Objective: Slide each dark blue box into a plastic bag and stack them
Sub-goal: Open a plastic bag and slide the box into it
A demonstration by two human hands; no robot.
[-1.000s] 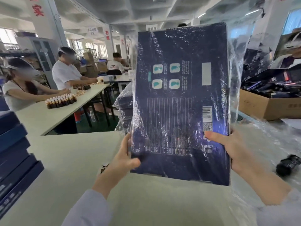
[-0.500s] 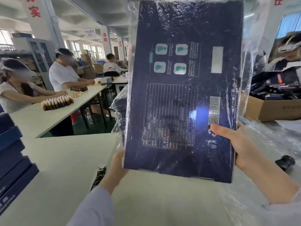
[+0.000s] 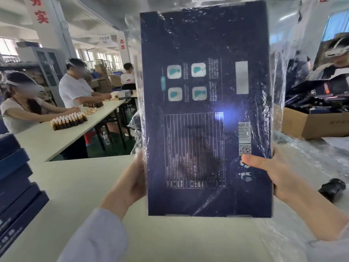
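Dark blue cardboard box (image 3: 205, 110) lifted higher, clear plastic bag (image 3: 279, 76) looks seated, so stack next; left hand (image 3: 136, 178) and right hand (image 3: 264, 173) clamp its 8 and 4 o'clock edges.

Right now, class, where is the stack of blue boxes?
In the head view, the stack of blue boxes sits at the far left edge of the table, left of the left hand holding the bagged box.

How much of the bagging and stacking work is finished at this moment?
Done: the dark blue box is inside a clear plastic bag. In hand: the left hand and right hand grip its lower sides, holding it upright above the table, not yet stacked. Left: the stack of blue boxes at the left edge shows no plastic, so those probably wait for bagging.
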